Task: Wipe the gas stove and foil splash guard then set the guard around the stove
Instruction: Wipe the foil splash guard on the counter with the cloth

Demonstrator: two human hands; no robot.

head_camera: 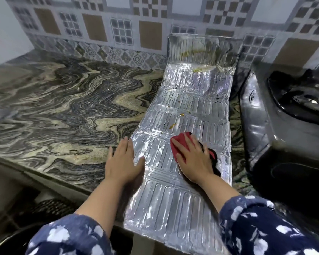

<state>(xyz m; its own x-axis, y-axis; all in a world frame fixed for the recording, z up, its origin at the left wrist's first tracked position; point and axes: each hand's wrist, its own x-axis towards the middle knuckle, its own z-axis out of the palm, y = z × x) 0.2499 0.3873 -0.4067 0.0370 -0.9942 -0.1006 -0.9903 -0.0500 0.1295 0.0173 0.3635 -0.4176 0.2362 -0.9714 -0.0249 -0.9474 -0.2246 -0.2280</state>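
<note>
A silver ribbed foil splash guard (188, 107) lies unfolded flat on the counter, running from the near edge to the tiled wall, where its last panel leans upright. Yellow-brown food stains and specks dot its middle and far panels. My right hand (193, 159) presses a red cloth (180, 142) flat on the guard's near-middle panel. My left hand (122, 162) lies palm down, fingers spread, on the guard's left edge and the counter. The gas stove (276, 115), grey steel with a black burner top, stands to the right of the guard.
The marbled stone counter (63, 111) stretches to the left of the guard. A patterned tile wall (118, 30) rises behind. The counter's front edge runs diagonally at lower left, and the guard's near end overhangs it. My blue floral sleeves fill the bottom of the view.
</note>
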